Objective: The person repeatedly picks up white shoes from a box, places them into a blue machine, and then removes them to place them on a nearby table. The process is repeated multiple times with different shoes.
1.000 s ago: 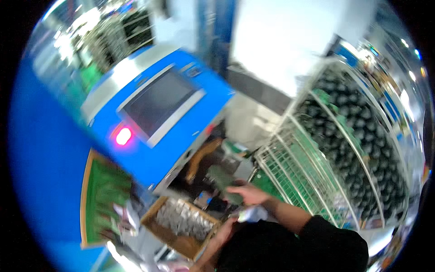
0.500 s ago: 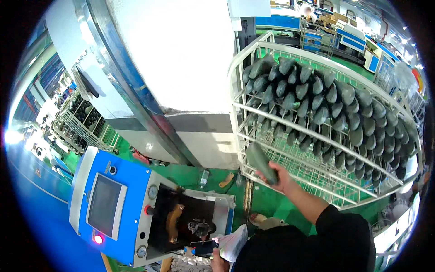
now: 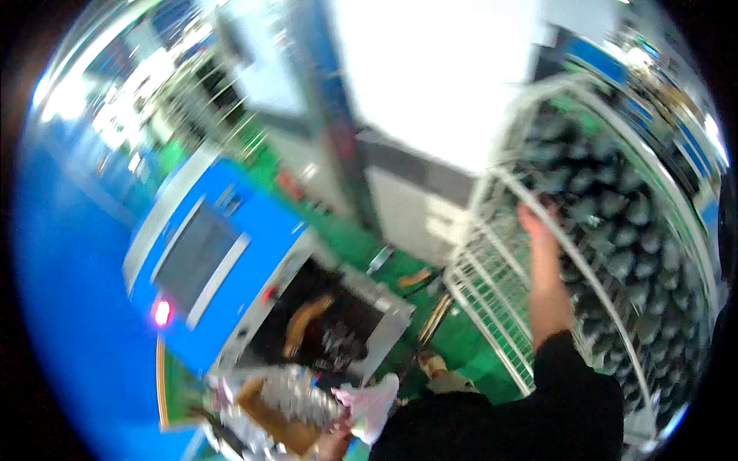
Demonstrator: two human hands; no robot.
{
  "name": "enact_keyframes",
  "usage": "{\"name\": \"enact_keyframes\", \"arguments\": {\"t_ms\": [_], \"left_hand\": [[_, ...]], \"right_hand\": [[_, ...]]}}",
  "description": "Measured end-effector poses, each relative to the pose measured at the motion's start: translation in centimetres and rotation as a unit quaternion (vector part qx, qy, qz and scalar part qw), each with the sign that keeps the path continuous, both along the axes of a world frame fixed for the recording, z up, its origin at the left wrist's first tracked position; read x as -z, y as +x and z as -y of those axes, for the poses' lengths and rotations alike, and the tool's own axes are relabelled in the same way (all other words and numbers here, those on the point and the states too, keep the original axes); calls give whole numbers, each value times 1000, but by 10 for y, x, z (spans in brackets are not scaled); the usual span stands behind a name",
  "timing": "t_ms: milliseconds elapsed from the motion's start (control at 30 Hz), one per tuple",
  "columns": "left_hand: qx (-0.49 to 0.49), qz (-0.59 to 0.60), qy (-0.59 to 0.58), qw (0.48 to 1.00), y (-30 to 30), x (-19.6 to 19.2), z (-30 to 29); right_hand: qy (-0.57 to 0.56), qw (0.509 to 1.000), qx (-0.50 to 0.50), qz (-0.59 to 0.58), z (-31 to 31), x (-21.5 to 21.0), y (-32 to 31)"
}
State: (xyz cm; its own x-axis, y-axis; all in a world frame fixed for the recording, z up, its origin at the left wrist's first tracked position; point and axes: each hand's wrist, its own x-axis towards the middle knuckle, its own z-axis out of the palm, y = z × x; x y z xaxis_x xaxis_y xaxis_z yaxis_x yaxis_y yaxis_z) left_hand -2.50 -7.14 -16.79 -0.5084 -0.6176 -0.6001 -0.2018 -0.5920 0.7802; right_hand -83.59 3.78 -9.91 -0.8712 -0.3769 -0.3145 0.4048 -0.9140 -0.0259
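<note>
And there's the right hand (image 3: 540, 217), up at the white wire rack (image 3: 609, 311), right against the nearest dark rounded pieces (image 3: 626, 250); blur hides the fingers, so no telling whether they grip one! Down low, the left hand (image 3: 334, 442) closes on a pale cloth (image 3: 370, 407), beside the open box (image 3: 288, 432). Those dark pieces look light, fairly stiff, perhaps a touch slick, hardly fragile. Packed this tight, one probably wants fingers and thumb around its broad middle, clear of its neighbours. The cloth looks limp, feather-light, best pinched by its bunched edge.
</note>
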Motion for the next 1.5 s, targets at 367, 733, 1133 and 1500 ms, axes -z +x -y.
{"name": "enact_keyframes", "arguments": {"t_ms": [367,733,1133,1500], "left_hand": [[-273,208,-219,913,202,-54,-59],[-213,548,-229,776,224,54,-95],[-368,635,89,674,206,-37,-526],[-476,722,-60,500,225,26,-401]], "right_hand": [[235,852,-459,-90,-3,107,264],[358,490,-656,-449,165,-20,569],[315,157,-638,-685,196,2,622],[112,266,-248,-925,227,-81,651]]}}
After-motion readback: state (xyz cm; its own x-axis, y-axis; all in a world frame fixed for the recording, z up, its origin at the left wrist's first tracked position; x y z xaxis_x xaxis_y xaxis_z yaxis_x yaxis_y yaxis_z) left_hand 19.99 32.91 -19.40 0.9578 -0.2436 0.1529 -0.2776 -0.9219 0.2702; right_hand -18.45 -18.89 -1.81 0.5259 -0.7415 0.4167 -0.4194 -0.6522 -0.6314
